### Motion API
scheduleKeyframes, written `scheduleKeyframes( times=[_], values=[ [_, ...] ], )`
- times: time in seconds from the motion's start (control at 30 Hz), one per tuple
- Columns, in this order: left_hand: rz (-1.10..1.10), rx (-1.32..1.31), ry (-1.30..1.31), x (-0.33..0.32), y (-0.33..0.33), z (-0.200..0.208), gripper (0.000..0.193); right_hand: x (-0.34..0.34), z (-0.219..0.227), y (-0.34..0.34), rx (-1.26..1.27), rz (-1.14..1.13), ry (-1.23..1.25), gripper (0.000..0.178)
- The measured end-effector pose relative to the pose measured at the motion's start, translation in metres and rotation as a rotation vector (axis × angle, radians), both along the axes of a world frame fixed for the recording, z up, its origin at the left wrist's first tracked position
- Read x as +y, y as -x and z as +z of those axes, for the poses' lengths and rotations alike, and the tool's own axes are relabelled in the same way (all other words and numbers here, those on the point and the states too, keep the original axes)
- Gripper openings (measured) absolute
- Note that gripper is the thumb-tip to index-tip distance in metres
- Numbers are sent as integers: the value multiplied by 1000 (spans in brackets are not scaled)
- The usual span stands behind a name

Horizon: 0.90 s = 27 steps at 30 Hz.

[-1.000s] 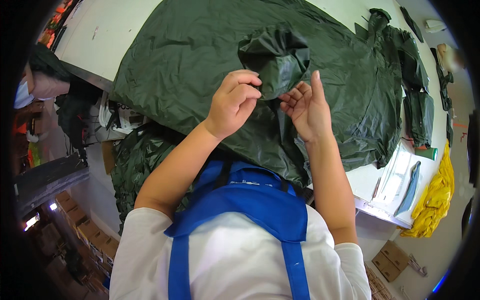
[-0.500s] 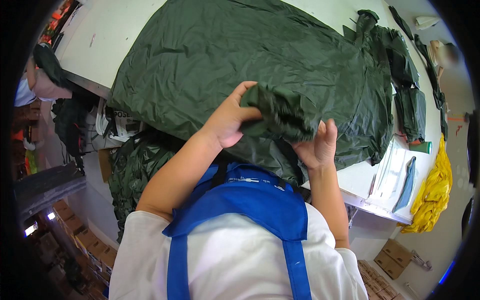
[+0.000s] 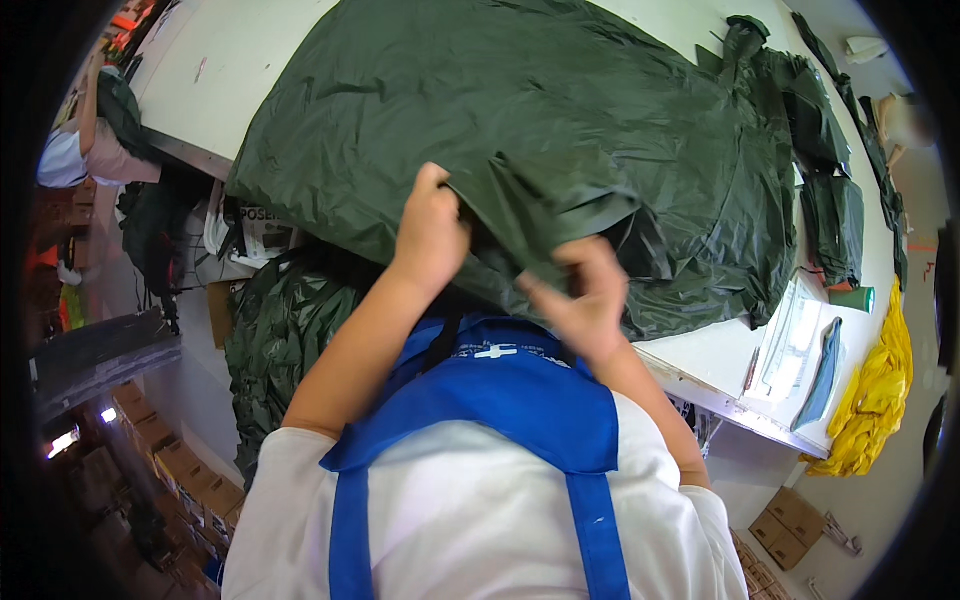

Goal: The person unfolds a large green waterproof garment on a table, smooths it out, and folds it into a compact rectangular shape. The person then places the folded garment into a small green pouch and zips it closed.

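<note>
A large dark green garment of thin, shiny coated fabric is spread with creases over the white table; its exact kind is not plain. My left hand is closed round a raised edge of it, thumb side up, near the table's front. A loose flap of the same fabric stands up between my hands. My right hand, smeared by motion, sits lower and to the right, with thumb and bent fingers about the flap's lower edge. Folds hide part of what the fingers touch.
Folded dark green pieces lie at the table's right, near papers, a blue strip, a green roll and yellow fabric. Crumpled green fabric hangs below the table at left. A co-worker's arm shows far left.
The bunched part held up between my hands has opened into a lower, flatter flap. My left hand has turned and shifted left; my right hand has moved left and slightly down.
</note>
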<state>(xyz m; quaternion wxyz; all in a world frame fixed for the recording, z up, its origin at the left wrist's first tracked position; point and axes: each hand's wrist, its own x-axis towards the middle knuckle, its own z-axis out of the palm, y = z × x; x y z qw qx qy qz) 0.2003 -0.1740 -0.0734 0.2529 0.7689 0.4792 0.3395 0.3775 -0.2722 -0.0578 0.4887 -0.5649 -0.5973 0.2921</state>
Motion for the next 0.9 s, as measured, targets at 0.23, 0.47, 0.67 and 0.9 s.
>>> scheduleKeyframes(
  times=[0.23, 0.47, 0.67, 0.9],
  values=[
    [-119, 274, 462, 86, 118, -13, 44, -61, -97, -48, -766, -156, 323, 51],
    [-54, 659, 707, 145, 125, -68, 45, -89, -106, -75, -730, 88, 376, 34],
    [272, 50, 155, 59, 90, -47, 34, -83, -95, -71, -832, 110, 257, 53],
    [391, -374, 434, 75, 142, -94, 24, -88, -94, -87, -706, 312, 300, 51]
  ],
)
